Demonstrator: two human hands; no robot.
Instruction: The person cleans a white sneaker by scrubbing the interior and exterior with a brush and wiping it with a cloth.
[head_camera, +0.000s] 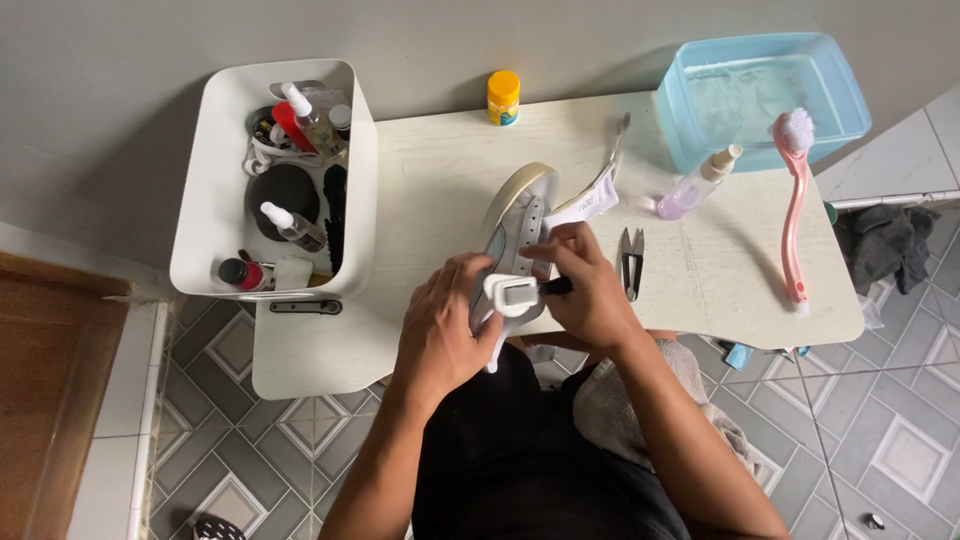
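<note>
Firmly, both hands grip a curved white shoe (520, 225).

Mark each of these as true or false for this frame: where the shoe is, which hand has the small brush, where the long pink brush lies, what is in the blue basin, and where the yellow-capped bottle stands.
1. Both hands are on the shoe. True: the left hand and the right hand grip it over the table.
2. The small white brush lies alone on the table. False: it is between the two hands, against the shoe.
3. The long pink brush lies inside the white bin. False: it lies on the table, its head by the blue basin.
4. The blue basin holds water. True.
5. The yellow-capped bottle stands at the table's far edge. True.
</note>
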